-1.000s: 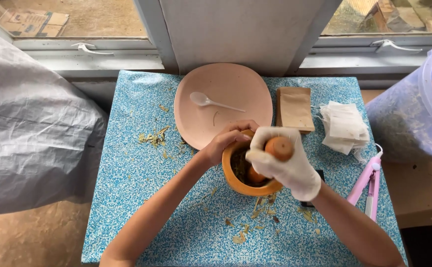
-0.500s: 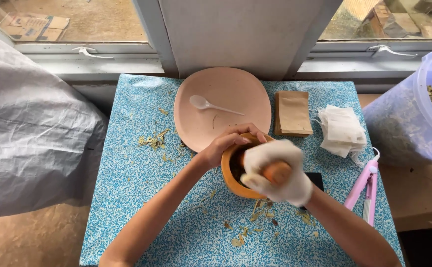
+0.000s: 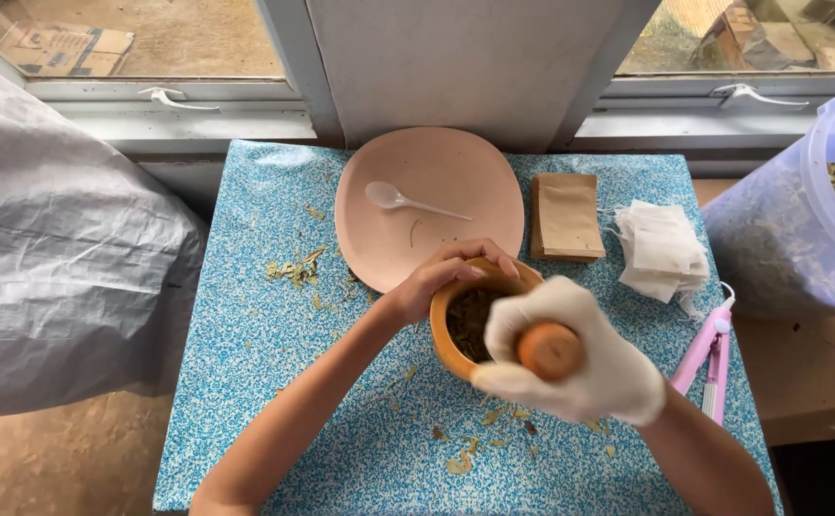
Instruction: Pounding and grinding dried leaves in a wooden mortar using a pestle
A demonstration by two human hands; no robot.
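An orange-brown mortar bowl (image 3: 448,336) stands on the blue speckled table (image 3: 245,382), with dark dried leaves (image 3: 473,320) inside. My left hand (image 3: 441,279), bare, grips the bowl's far rim. My right hand (image 3: 570,358) wears a white glove and is closed around an orange wooden pestle (image 3: 550,350), whose rounded top faces the camera. The pestle's lower end is hidden behind my glove and the bowl's rim.
A pink plate (image 3: 455,182) with a white plastic spoon (image 3: 400,200) lies behind the bowl. Right of it are brown paper pouches (image 3: 567,216), white filter bags (image 3: 664,250), a pink tool (image 3: 707,357) and a translucent tub (image 3: 800,220) of leaves. Leaf crumbs (image 3: 295,270) lie scattered.
My gloved right hand with the pestle has shifted down and toward me over the bowl. My left hand has stayed on the rim.
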